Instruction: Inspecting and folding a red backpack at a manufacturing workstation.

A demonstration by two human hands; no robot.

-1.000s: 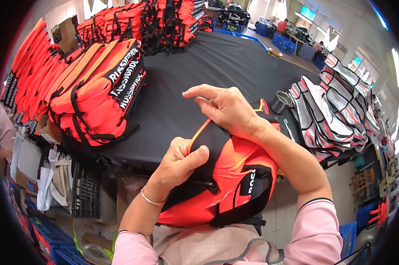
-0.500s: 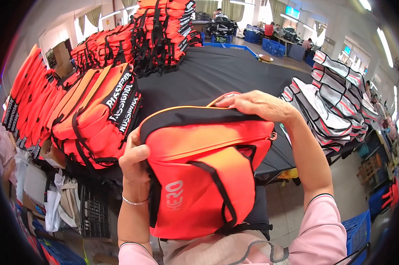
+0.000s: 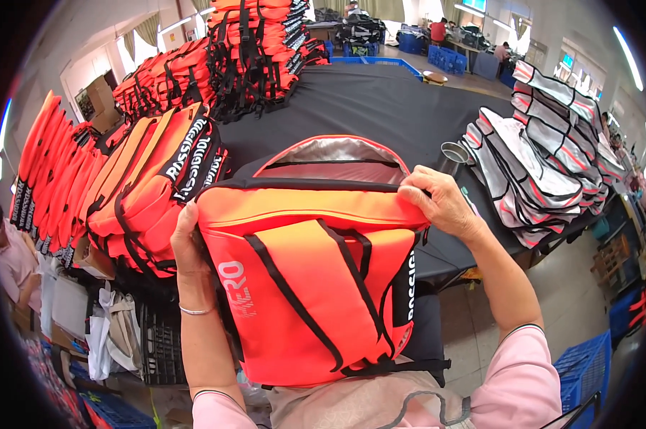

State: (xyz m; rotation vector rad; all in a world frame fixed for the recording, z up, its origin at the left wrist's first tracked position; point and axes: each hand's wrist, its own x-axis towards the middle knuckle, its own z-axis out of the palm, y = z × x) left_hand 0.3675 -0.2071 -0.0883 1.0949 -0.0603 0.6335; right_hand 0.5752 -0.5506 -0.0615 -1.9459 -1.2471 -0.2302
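An orange-red backpack with black trim and straps stands upright against my front, at the near edge of the black-covered table. Its top gapes on the far side, and a silvery lining shows inside. My left hand grips the upper left side of the bag, its fingers mostly hidden behind the fabric. At the top right corner, my right hand pinches the black edge of the opening between thumb and fingers.
Stacked orange-red backpacks stand close on the left, with a taller pile farther back. Grey-white bag pieces are heaped at right beside a metal cup. A blue crate sits low at right. People work far off.
The top of the backpack has come open, baring the silvery lining. My right hand has moved from the top edge down to the right corner. The bag has shifted slightly left.
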